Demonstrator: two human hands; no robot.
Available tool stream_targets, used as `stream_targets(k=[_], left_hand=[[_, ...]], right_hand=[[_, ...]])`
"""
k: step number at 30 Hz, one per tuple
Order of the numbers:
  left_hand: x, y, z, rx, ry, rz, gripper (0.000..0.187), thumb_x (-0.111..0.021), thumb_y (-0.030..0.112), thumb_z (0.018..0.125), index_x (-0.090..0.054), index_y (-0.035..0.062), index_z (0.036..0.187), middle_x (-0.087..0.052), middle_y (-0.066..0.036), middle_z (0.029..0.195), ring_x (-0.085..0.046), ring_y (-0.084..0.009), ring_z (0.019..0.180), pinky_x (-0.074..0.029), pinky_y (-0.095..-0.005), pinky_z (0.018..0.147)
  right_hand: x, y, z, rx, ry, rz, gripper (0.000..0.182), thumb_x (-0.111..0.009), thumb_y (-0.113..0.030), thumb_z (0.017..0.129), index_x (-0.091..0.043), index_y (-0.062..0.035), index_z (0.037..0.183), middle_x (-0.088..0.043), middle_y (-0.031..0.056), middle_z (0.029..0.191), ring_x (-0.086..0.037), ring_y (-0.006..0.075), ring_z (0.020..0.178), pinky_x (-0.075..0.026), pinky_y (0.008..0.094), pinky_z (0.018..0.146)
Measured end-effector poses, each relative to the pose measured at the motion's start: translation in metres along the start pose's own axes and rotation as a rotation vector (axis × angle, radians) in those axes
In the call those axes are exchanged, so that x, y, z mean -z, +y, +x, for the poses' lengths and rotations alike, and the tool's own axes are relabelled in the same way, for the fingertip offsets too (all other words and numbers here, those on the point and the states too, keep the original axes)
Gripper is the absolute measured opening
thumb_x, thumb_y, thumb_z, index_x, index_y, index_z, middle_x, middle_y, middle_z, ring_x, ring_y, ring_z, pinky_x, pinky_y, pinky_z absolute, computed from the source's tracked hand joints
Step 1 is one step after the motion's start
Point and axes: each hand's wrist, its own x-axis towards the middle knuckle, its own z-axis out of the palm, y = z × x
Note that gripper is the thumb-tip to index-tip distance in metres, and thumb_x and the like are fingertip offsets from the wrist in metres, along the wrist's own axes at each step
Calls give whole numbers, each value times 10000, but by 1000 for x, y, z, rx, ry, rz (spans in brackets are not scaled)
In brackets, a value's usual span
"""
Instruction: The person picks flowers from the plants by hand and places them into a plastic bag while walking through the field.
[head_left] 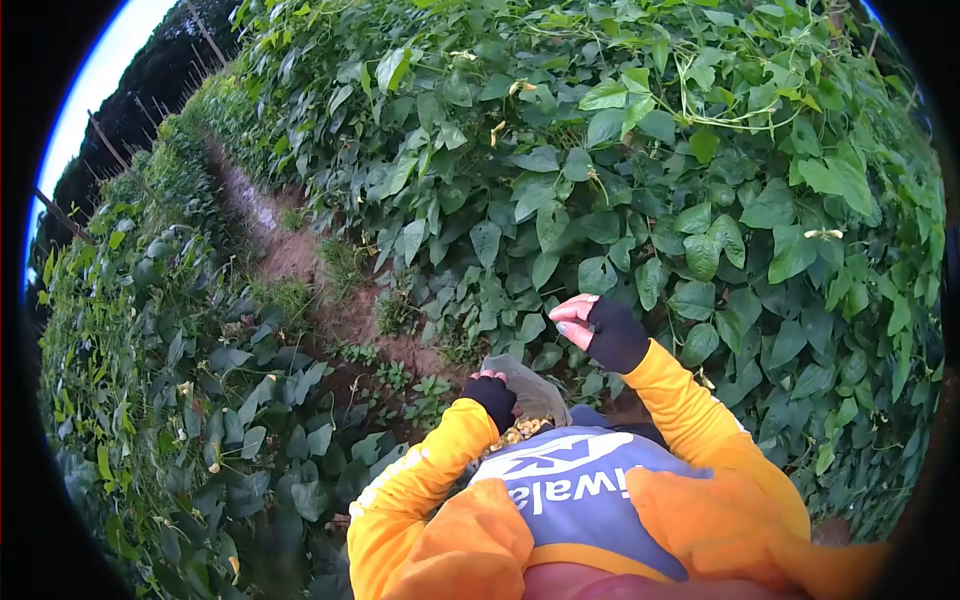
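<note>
A: Starting with the head view. How do the arms stand on your screen?

B: From my seat, both elbows are bent, in yellow sleeves (690, 402). The left hand (492, 392) is low, close in front of the body, its fingers curled over the rim of a pale bag (532, 388), gripping it. The right hand (602, 330) is raised farther forward, wrist bent, fingers drawn together and pointing to the left, close to the leafy vines (560, 190). Both wear black fingerless gloves (618, 342).

A: Is the right hand grasping anything?

B: I can't tell; nothing shows clearly between the fingertips.

A: Where exactly is the bag?

B: Right against the front of the shirt (600, 500), below and left of the right hand. Its mouth faces me, and small yellowish pieces (522, 431) show inside; I can't make out what they are.

A: Any writing?

B: White letters on the blue-grey shirt front; I make out something like "wala", partly covered by orange cloth (460, 550). A white logo sits beyond it, too distorted for me to read. The left sleeve carries white marks (385, 482), also illegible. I see no brand on the bag's visible side.
</note>
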Motion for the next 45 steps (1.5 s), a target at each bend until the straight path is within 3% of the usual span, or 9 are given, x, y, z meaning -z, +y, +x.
stream_targets(k=[4, 15, 21, 23, 29, 33, 38, 40, 45], left_hand=[[-8, -7, -14, 49, -20, 80, 246, -581, 227, 747, -695, 149, 950, -563, -98, 1075, -513, -286, 1041, -415, -423, 830], [-23, -52, -40, 174, 75, -41, 220, -611, 251, 705, -707, 155, 878, -577, -103, 1060, -517, -293, 1044, -404, -432, 879], [-10, -93, -30, 227, 5, -31, 223, -618, 259, 673, -704, 143, 842, -591, -110, 1047, -529, -301, 1046, -409, -443, 869], [3, -103, -20, 227, -174, 2, 220, -580, 238, 722, -707, 156, 882, -592, -114, 1120, -514, -300, 1110, -387, -446, 920], [5, -157, -2, 157, -166, -78, 206, -603, 287, 737, -700, 169, 875, -647, -69, 886, -617, -261, 935, -349, -483, 990], [45, -191, 21, 201, -189, -7, 240, -636, 389, 779, -695, 174, 870, -654, -82, 808, -640, -289, 813, -455, -466, 838], [130, -219, 61, -13, 565, -321, 150, -667, 183, 761, -686, 113, 892, -640, -109, 791, -625, -305, 757, -499, -369, 645], [166, -223, 84, -166, 744, -355, 152, -671, 101, 752, -673, 67, 900, -635, -109, 784, -620, -296, 767, -492, -362, 653], [226, -222, 149, -301, 1022, -514, 197, -671, 57, 776, -646, 24, 969, -627, -129, 883, -606, -271, 805, -480, -332, 702]], right_hand=[[4, -11, 47, -2, 36, 37, 215, -644, -74, 798, -656, -57, 1012, -630, 75, 949, -603, 161, 789, -488, 267, 702], [-27, 32, 183, -80, 257, 431, 185, -625, -93, 868, -638, -26, 1040, -645, 28, 945, -588, 86, 846, -467, 227, 779], [-40, 64, 251, -59, 568, 642, 526, -637, -82, 857, -403, 4, 1320, -507, 131, 1244, -574, 137, 976, -477, 252, 845], [-35, 74, 270, -43, 708, 603, 618, -654, -90, 842, -338, 7, 1364, -447, 156, 1312, -567, 158, 1002, -467, 267, 858], [-20, 102, 310, 12, 895, 567, 684, -648, -84, 837, -270, 0, 1400, -366, 201, 1374, -551, 210, 1047, -446, 296, 893], [-7, 109, 320, 38, 882, 442, 547, -615, -53, 858, -385, -39, 1354, -509, 123, 1202, -560, 135, 938, -475, 253, 795], [4, 111, 321, 86, 865, 374, 345, -647, -56, 845, -531, -12, 1166, -622, 60, 955, -574, 92, 804, -477, 228, 763], [5, 108, 321, 137, 816, 408, 231, -662, -51, 837, -569, -2, 1042, -628, 46, 931, -575, 84, 795, -479, 217, 736], [-1, 103, 319, 32, 758, 408, 226, -682, -76, 827, -592, -9, 1023, -631, 25, 894, -571, 74, 772, -473, 212, 715]])
